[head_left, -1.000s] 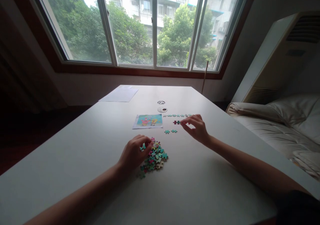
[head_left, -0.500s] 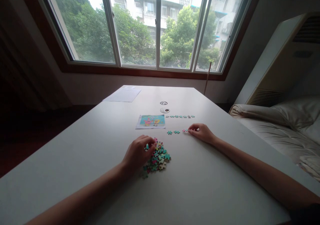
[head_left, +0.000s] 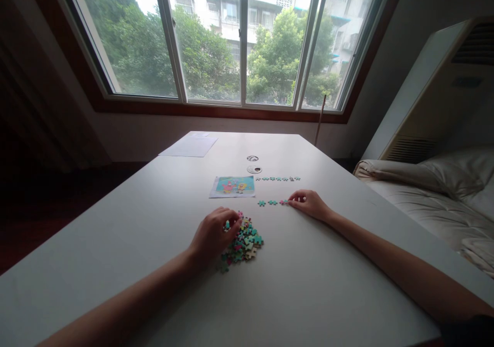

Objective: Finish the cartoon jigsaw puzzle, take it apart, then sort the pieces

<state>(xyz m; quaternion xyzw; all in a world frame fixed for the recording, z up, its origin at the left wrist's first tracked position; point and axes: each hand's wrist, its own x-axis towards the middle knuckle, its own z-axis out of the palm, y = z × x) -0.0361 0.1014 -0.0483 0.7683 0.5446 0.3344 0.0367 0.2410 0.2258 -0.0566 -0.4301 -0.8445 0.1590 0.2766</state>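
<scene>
My right hand [head_left: 310, 203] is on the white table, its fingertips pinching a small pink-and-teal puzzle piece [head_left: 284, 202]. To the left of that piece lie two teal puzzle pieces [head_left: 272, 202], set apart in the same row. My left hand [head_left: 214, 232] rests against the left side of a heap of mixed puzzle pieces [head_left: 250, 240]. Its thumb and fingers curl together at the heap's upper edge; whether a piece is between the tips is hidden. Beyond the heap lies a picture sheet [head_left: 232, 186] with cartoon figures on blue.
A row of several teal pieces [head_left: 272, 179] runs right of the picture sheet. Two round marks or openings [head_left: 254, 169] are farther back on the table [head_left: 127, 254]. White paper [head_left: 189, 146] lies at the far left corner. A padded couch [head_left: 420, 193] stands at the right.
My right hand has shifted slightly left with the pink-and-teal piece, closer to the two teal pieces. The left hand stays at the heap.
</scene>
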